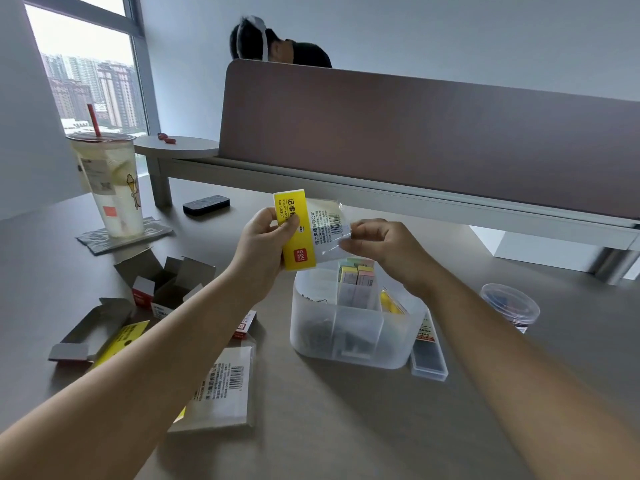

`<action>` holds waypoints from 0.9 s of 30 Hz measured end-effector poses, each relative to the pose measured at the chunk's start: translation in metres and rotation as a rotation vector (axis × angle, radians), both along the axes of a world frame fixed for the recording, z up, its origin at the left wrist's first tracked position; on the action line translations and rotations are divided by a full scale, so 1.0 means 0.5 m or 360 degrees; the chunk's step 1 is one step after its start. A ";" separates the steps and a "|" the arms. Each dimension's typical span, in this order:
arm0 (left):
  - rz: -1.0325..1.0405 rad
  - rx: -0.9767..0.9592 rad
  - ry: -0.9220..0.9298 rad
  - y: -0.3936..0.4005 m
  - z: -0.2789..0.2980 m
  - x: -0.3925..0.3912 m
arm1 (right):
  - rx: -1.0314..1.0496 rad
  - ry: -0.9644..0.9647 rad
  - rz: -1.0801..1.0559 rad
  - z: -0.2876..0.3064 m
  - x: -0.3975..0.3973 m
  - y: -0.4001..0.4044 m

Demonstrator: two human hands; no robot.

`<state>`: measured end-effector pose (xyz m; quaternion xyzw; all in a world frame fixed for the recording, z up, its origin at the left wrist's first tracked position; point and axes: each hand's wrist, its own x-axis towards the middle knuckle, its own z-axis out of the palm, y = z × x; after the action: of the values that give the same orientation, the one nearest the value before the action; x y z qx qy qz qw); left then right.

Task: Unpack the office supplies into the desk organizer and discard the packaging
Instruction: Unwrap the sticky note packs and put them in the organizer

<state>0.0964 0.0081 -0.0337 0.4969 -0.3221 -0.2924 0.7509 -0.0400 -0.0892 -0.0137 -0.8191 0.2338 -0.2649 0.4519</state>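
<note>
I hold a sticky-note package point(313, 230), a clear plastic wrapper with a yellow label, above the translucent desk organizer point(311, 306). My left hand point(263, 244) grips the yellow end. My right hand point(377, 240) pinches the clear barcode end. The wrapper looks flat. Inside the organizer, pastel sticky-note pads point(356, 271) stand in a back compartment, dark clips fill the front compartments, and a yellow item sits at the right.
Opened cardboard boxes point(162, 285) and flat wrappers point(221, 386) lie at the left. A clear slim case point(429, 358) lies right of the organizer, a round tub of clips point(510, 306) farther right. An iced drink point(110, 185), black eraser point(206, 204) and desk divider point(415, 140) stand behind.
</note>
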 end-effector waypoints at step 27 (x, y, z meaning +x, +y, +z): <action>0.0044 0.0024 -0.0055 0.011 -0.009 0.022 | 0.0317 -0.0204 -0.0172 0.002 -0.014 -0.017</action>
<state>0.1076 0.0138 -0.0380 0.5120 -0.3259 -0.2758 0.7454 -0.0467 -0.0975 -0.0127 -0.7379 0.2733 -0.3160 0.5300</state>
